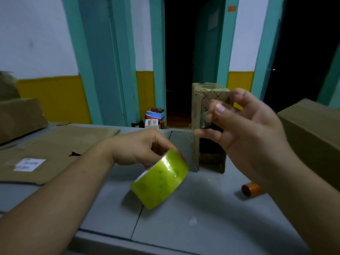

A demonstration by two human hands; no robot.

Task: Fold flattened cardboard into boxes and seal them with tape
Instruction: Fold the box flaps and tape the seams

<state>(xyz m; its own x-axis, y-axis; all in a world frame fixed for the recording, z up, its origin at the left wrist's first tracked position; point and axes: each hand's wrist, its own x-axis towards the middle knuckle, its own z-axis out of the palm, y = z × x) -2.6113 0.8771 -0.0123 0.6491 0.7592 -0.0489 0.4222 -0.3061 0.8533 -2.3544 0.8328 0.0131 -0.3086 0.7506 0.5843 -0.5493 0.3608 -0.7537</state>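
My left hand (139,146) grips a roll of yellow-green tape (160,178) above the grey table (193,223). My right hand (244,124) is raised to the right of it. Its thumb and forefinger pinch a strip of clear tape (206,117). Right behind my right hand stands a small tall cardboard box (207,94), upright, with shiny tape over its top. A grey flap (184,150) hangs at the box's lower left, and the lower part of the box looks dark. My right hand hides part of the box.
Flattened cardboard (55,150) with a white label lies on the left of the table. A closed box (18,116) sits behind it at the far left. A large box (312,137) fills the right side. A small orange cap (251,189) lies near my right forearm. A dark doorway is behind.
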